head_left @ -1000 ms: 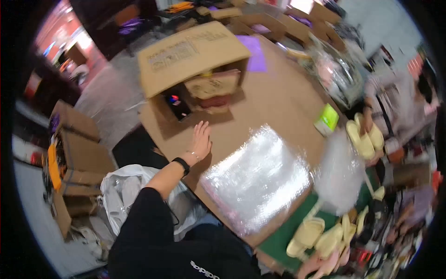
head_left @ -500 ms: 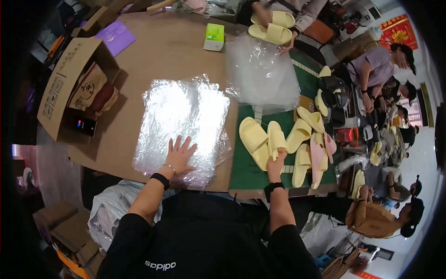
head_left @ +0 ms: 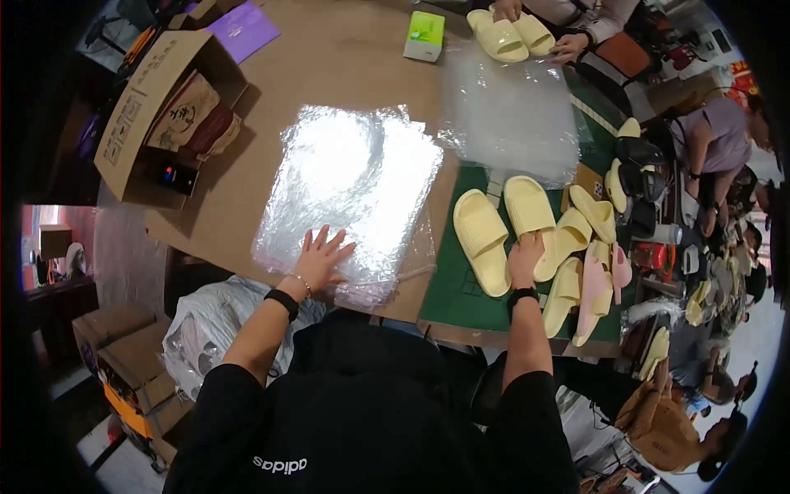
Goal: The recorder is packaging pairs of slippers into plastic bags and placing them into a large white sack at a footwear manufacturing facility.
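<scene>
My left hand [head_left: 323, 257] lies flat with fingers spread on a stack of shiny clear plastic bags [head_left: 350, 177]. On the green mat my right hand [head_left: 527, 260] is closed around the near part of a pale yellow slipper [head_left: 528, 202]; its fingers are partly hidden. Close by on the left sits another yellow slipper [head_left: 481, 239], its strap toward the far side. To the right, more yellow slippers [head_left: 592, 216] lie crowded together with a pink slipper [head_left: 592, 288].
An open cardboard box [head_left: 123, 140] stands at the left with a phone [head_left: 177, 175] in it. A green and white box [head_left: 425, 36] and cloudy plastic bags [head_left: 514, 115] lie farther off. Across the table, a person's hands [head_left: 569, 48] hold yellow slippers. More people work at the right.
The whole view has shifted. The slipper in my right hand now lies straighter, with its strap farther away, beside the left slipper. My left hand stays flat on the bags.
</scene>
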Tool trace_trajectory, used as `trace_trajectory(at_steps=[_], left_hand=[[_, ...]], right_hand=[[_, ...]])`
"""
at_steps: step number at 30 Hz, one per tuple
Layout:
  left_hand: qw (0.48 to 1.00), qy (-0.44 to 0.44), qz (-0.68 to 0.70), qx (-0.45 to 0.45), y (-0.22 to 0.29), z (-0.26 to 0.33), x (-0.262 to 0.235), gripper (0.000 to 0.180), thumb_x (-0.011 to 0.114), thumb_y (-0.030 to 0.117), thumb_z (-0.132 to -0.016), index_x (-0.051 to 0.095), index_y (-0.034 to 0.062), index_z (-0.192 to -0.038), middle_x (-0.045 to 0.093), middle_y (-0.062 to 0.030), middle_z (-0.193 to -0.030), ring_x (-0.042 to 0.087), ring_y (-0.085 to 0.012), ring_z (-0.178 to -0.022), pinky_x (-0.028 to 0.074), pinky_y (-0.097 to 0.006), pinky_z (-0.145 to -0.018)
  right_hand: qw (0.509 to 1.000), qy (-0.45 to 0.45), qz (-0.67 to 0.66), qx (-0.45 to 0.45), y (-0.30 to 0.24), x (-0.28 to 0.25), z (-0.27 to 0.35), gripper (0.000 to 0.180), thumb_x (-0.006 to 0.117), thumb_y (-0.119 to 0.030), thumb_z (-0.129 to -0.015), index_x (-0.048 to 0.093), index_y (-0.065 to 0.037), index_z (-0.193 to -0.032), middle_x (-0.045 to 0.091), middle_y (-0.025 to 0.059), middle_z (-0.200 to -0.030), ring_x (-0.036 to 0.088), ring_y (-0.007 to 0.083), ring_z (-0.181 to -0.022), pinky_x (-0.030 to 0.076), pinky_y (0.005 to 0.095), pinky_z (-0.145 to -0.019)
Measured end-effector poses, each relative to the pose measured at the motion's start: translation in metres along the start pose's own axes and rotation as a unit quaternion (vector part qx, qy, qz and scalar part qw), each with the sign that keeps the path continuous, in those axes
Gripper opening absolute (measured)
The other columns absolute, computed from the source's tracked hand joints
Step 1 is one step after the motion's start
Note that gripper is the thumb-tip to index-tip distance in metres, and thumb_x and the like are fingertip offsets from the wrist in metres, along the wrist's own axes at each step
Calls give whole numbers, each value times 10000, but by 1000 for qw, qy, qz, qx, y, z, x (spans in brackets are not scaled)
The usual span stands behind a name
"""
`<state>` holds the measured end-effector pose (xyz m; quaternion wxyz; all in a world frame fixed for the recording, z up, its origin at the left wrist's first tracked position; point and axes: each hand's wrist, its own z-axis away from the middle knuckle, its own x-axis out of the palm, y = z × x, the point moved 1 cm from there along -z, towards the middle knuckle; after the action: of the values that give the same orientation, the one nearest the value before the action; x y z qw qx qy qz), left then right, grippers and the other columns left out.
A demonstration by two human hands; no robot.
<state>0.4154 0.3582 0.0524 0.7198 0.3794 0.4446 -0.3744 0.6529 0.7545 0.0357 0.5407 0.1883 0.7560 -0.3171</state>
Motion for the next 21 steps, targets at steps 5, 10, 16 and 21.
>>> trace_trajectory(at_steps=[5,10,16,21], left_hand=[[999,8,31,15,-1,6,-3,544,531,391,-817,347,275,-1316,281,-25,-1402,183,-315,-1308,135,-533,-1047],[999,11,45,-2,5,-3,0,413,386,328,-909,351,270,-1317,290,-10,-1399,208,-292,-1301,148,-528,-1043],[994,73,76,25,23,-22,-15,423,358,277,-921,316,244,-1341,286,-15,-1402,217,-282,-1301,154,-513,-1048],[993,81,77,42,26,-27,-15,481,392,205,-899,270,186,-1364,294,-49,-1394,221,-285,-1299,134,-499,-1058]], right_hand=[[986,-141,-80,-40,-9,19,-8,397,598,-139,-683,510,-44,-1059,458,159,-1197,316,372,-1184,282,501,-930],[990,-71,62,102,-28,48,-5,449,570,-164,-737,479,-42,-1160,428,156,-1221,312,355,-1194,296,504,-920],[993,39,-112,-1,-31,7,16,405,555,-157,-761,501,-36,-1144,437,200,-1202,364,388,-1150,314,499,-903],[906,-132,-400,42,-103,-79,74,523,681,-200,-715,483,-7,-1159,559,135,-1107,536,279,-1018,409,359,-873]])
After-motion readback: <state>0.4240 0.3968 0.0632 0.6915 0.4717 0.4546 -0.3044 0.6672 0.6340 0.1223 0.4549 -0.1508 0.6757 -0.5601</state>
